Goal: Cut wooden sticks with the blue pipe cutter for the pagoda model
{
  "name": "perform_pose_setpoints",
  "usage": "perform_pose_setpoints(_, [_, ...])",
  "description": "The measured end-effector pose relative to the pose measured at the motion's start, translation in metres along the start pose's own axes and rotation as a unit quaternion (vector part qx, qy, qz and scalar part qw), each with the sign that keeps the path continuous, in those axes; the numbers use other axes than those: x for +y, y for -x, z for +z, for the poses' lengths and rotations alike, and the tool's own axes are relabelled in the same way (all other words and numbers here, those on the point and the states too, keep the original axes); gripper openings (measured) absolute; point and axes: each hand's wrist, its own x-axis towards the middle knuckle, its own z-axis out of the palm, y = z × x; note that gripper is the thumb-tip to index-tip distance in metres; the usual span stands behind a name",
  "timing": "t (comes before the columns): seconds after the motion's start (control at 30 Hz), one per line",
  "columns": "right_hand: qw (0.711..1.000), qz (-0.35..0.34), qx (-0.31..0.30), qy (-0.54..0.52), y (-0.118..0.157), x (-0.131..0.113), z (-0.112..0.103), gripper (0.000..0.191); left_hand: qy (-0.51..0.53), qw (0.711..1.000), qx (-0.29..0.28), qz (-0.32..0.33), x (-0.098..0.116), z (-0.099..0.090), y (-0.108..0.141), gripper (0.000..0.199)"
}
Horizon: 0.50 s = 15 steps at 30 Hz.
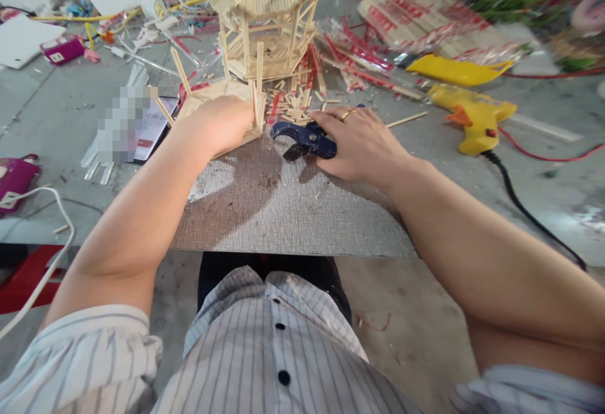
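My left hand [227,121] is curled over a small base of glued wooden sticks [224,91], which has several upright stick posts. Its fingertips are hidden behind the knuckles, beside the posts at the base's right corner, so what they pinch cannot be made out. My right hand [362,143], with a ring on one finger, is closed around a dark blue pipe cutter [307,138]. The cutter lies low over the table, its curved jaw pointing left. Short cut sticks [297,108] are scattered just behind the cutter.
A larger stick pavilion [269,29] stands behind the base. Packaged sticks [425,20] lie at the back right. A yellow glue gun [477,118] with a black cord rests on the right. A phone [154,127] and clear glue sticks [101,163] are on the left. The table edge [293,254] is near me.
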Motion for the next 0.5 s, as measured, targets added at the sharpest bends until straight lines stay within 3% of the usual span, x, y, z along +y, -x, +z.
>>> perform_pose_setpoints(0.5, [0.999, -0.019, 0.028, -0.007, -0.001, 0.006, 0.008, 0.065, -0.040, 0.996, -0.062, -0.046, 0.015, -0.016, 0.011, 0.018])
